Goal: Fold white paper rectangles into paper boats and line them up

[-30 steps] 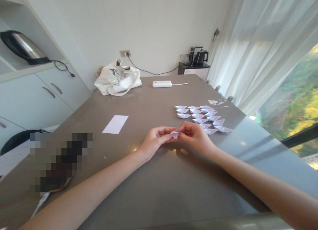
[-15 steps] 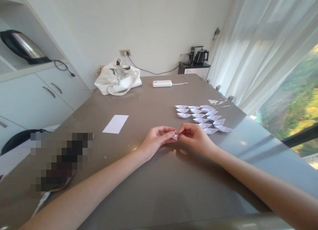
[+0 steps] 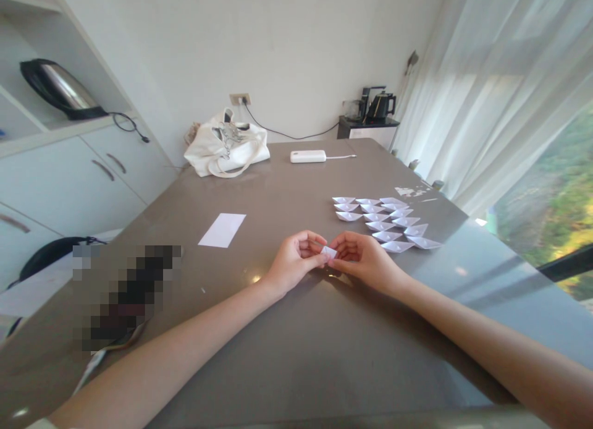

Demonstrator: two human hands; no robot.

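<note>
Between my fingertips is a small folded piece of white paper [image 3: 329, 251], held just above the grey table [image 3: 287, 342]. My left hand [image 3: 299, 259] pinches its left side, thumb in front. From the other side my right hand [image 3: 361, 259] grips it with thumb and curled fingers. Beyond my right hand stand several white paper boats [image 3: 386, 225] in loose rows. To the left of my hands a flat white sheet of paper [image 3: 222, 230] lies on the table.
A white bag [image 3: 227, 148] and a white power bank [image 3: 308, 156] with a short cable lie at the table's far end. Paper scraps [image 3: 410, 192] are near the right edge. A pixelated dark object [image 3: 134, 299] is at the left. Curtains [image 3: 467, 95] hang at the right.
The folded paper has turned, so more of its flat face shows between my fingers. My right fingers have shifted their hold. The whole view has swung slightly left.
</note>
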